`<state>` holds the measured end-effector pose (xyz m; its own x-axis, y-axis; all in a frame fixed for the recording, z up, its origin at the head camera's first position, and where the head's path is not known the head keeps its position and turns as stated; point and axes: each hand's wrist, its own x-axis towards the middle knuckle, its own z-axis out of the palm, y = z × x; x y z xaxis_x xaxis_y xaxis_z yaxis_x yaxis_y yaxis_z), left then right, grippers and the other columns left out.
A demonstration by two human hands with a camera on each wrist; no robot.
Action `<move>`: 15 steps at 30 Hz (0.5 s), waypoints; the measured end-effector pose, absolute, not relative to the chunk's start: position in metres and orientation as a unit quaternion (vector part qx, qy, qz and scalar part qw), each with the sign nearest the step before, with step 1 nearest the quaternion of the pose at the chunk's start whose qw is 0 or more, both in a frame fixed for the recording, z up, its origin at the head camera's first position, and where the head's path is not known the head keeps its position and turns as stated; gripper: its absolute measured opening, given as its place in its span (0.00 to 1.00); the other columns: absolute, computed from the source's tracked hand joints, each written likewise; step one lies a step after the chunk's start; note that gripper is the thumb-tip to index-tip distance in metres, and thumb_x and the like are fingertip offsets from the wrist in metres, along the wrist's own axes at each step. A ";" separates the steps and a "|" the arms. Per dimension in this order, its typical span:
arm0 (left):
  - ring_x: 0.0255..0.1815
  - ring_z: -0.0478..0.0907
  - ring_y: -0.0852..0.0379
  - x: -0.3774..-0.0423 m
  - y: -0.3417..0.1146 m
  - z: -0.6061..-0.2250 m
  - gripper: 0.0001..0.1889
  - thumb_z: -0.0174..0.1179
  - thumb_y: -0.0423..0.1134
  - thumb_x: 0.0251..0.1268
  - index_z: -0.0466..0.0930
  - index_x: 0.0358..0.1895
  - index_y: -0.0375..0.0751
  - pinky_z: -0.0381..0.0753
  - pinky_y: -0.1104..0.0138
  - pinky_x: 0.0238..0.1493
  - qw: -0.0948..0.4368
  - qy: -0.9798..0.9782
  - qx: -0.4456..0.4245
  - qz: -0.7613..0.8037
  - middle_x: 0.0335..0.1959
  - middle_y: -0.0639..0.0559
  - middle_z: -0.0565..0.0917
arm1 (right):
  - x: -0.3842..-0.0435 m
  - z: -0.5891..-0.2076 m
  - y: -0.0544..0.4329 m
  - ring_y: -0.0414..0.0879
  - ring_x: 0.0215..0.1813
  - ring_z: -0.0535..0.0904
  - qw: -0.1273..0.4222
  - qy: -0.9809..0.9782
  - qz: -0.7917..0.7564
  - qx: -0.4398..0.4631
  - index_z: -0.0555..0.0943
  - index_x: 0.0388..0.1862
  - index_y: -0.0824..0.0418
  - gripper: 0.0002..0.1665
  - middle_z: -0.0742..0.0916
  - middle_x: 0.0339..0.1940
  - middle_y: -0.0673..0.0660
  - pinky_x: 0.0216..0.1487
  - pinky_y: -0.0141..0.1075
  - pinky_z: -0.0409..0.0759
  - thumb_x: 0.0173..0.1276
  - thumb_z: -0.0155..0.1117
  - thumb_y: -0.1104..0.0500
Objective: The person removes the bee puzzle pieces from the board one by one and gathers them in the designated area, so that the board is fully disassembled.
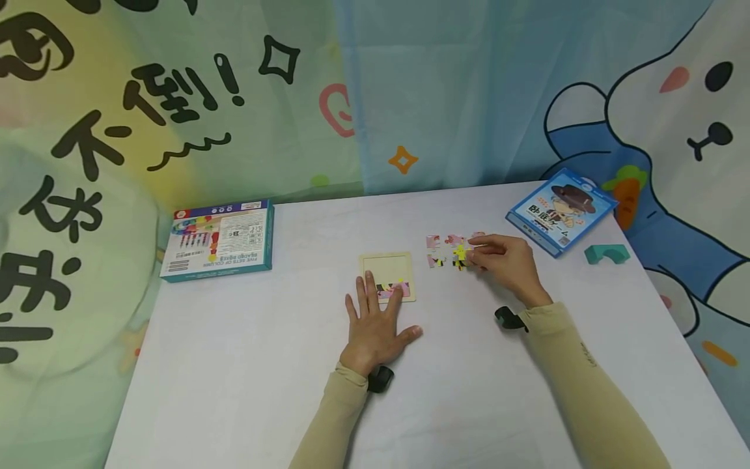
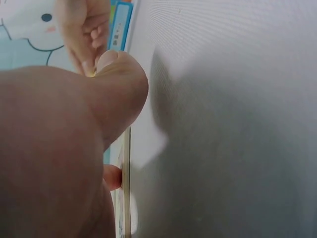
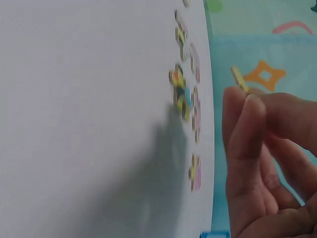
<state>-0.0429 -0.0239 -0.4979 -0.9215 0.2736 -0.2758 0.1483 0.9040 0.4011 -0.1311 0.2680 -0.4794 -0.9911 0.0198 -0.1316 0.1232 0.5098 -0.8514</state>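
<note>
My left hand lies with its fingers spread, the fingertips resting on a square wooden puzzle tray. Along the tray's lower part sit joined pink, yellow and black puzzle pieces, partly hidden by those fingers. To the right, my right hand is above several loose puzzle pieces. Between its thumb and fingertips it pinches a small puzzle piece, seen nearly edge-on in the right wrist view. A thumb fills much of the left wrist view and hides most of the tray.
A game box lies at the table's back left. At the back right is a blue box, with a teal arch-shaped block next to it. A printed cloth hangs behind the white table.
</note>
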 end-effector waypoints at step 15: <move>0.88 0.25 0.29 -0.046 -0.026 -0.501 0.48 0.60 0.68 0.71 0.56 0.87 0.51 0.34 0.29 0.81 0.153 0.961 0.112 0.203 0.87 0.28 0.29 | -0.127 -0.480 0.308 0.53 0.60 0.87 0.099 0.891 -0.440 0.053 0.82 0.70 0.59 0.32 0.89 0.62 0.62 0.51 0.27 0.79 0.72 0.76 0.49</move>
